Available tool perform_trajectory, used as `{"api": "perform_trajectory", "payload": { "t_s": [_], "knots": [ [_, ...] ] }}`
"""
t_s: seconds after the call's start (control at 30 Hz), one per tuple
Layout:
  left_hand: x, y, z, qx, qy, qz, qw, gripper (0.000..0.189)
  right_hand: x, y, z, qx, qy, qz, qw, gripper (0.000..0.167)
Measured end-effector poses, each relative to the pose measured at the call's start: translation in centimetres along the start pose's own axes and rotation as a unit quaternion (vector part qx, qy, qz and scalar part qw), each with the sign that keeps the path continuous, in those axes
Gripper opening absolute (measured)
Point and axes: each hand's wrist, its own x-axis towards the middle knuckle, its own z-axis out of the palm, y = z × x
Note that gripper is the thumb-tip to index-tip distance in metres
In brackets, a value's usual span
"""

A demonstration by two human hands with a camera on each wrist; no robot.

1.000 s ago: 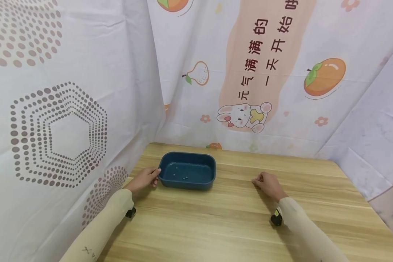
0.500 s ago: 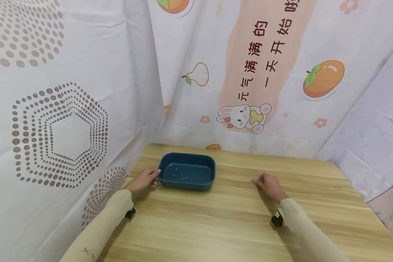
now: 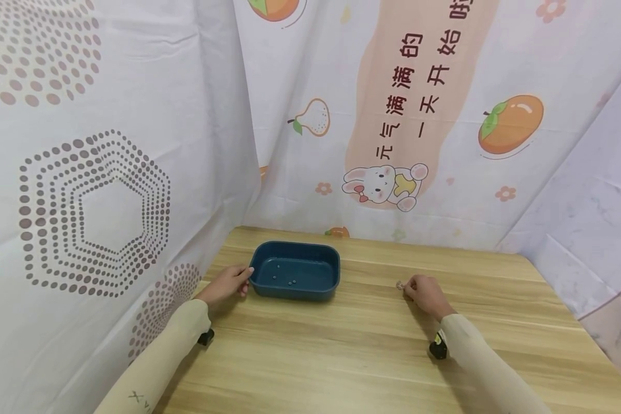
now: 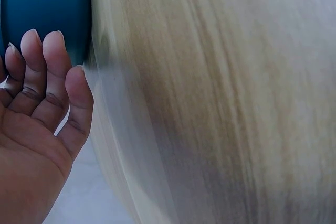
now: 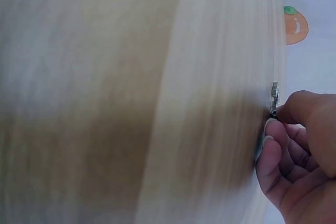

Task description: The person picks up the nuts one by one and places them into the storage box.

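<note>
A dark blue rectangular tray (image 3: pixel 295 295) rests on the wooden table, with several tiny metal rings (image 3: pixel 291 283) scattered on its floor. At its left end my left hand (image 3: pixel 234 280) grips the rim, thumb on top; in the left wrist view the fingers (image 4: pixel 52 56) lie against the outer wall. To the right of the tray, my right hand (image 3: pixel 426 295) pinches a small silvery metal piece (image 3: pixel 400 285) between thumb and fingertips, low over the tabletop. Edge-on in the right wrist view, this metal piece (image 5: pixel 274 90) sticks out past the fingertips; its exact kind cannot be told.
The light wood table (image 3: pixel 310 356) extends in front of both arms and to the right. A white printed curtain (image 3: pixel 310 190) hangs behind its far edge, and a patterned cloth (image 3: pixel 186 144) closes off the left side.
The metal piece at my right fingertips has come into clearer view as the fingers shifted slightly right. My left hand and the tray have stayed in place.
</note>
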Motion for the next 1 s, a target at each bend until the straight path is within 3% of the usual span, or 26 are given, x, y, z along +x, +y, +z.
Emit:
{"api": "perform_trajectory", "payload": {
  "t_s": [0.73, 1.0],
  "knots": [
    [-0.03, -0.01, -0.02, -0.004, -0.001, 0.0, 1.0, 0.036, -0.11, 0.23, 0.04, 0.004, -0.004, 0.011, 0.9999, 0.01],
    [0.11, -0.18, 0.01, -0.004, -0.007, 0.008, 0.9999, 0.039, -0.05, 0.41, 0.39, -0.007, 0.011, -0.007, 0.9999, 0.009]
  ]
}}
